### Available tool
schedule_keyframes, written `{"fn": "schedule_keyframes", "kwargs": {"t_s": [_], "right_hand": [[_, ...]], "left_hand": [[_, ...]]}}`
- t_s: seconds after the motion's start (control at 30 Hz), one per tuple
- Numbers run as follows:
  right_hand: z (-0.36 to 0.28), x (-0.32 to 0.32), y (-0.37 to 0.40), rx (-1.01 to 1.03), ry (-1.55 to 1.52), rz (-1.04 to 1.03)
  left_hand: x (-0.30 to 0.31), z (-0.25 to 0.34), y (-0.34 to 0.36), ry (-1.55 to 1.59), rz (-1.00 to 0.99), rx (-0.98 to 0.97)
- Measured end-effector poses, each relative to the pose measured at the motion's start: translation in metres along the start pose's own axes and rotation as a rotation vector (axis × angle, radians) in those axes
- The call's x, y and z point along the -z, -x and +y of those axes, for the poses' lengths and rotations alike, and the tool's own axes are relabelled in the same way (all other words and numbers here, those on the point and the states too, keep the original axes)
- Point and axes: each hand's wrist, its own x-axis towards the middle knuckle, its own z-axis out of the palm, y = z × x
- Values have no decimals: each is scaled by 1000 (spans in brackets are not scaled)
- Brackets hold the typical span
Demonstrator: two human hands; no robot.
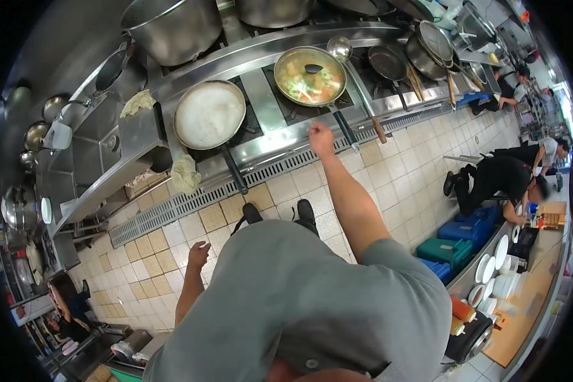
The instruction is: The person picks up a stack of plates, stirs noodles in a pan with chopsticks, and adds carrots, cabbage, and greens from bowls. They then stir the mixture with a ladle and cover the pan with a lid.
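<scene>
My right hand is stretched toward the stove front, just below the lidded pan and left of its dark handle. Its fingers are curled, and whether they pinch anything is too small to tell. Vegetables show through the glass lid, which has a black knob. My left hand hangs low over the tiled floor with its fingers apart and nothing in it. Left of the lidded pan, a wide pan with a whitish surface rests on a burner, its black handle pointing toward me.
Large pots stand at the back. A ladle and small dark pan are at the right. Cloths hang near the sink. Co-workers are by the right counter, with bins below; another person is lower left.
</scene>
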Motion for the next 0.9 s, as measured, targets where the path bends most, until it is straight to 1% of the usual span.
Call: {"fn": "schedule_keyframes", "kwargs": {"t_s": [0.03,0.1,0.13,0.17,0.2,0.3,0.33,0.4,0.43,0.5,0.53,0.57,0.63,0.67,0.7,0.73,0.77,0.8,0.83,0.87,0.9], "right_hand": [[-4,-9,-12,-5,-2,0],[0,-29,-30,-59,160,117],[3,-35,-35,-63,159,111],[5,-39,-39,-89,192,164],[7,-43,-42,-113,224,219],[4,-40,-43,-105,208,177],[0,-37,-44,-105,204,176],[-4,-33,-45,-170,229,70],[0,-34,-40,-178,228,72],[20,-39,-28,30,122,137],[23,-39,-14,85,101,203],[28,-38,4,145,83,272],[49,-28,44,122,-9,251],[82,-30,67,172,11,273],[112,-20,93,69,47,177],[139,-5,119,-58,113,82],[184,7,140,-93,195,-4],[227,30,158,-181,416,-159],[271,61,172,-237,584,-268],[324,92,179,-191,851,-427],[351,132,170,-219,1191,-852]], "left_hand": [[11,-5,0,-91,-6,2],[33,-14,5,-91,11,25],[44,-22,8,-20,43,39],[55,-22,14,51,79,55],[63,-21,22,57,110,96],[81,-42,35,24,125,103],[82,-45,44,-19,116,139],[86,-71,45,-74,25,134],[85,-91,42,-117,-10,117],[79,-168,-8,-349,25,-9],[75,-196,-26,-466,53,-69],[72,-202,-41,-468,49,-78],[58,-199,-58,-779,20,-586],[56,-126,-16,-41,6,-65],[44,-40,20,-206,49,-2],[38,-29,-1,-225,45,15],[33,-23,-18,-303,63,-99],[32,-125,-124,-449,89,-611],[10,-23,-76,-117,111,41],[-1,-66,-136,-170,117,-341],[-20,46,-62,83,148,-8]]}}
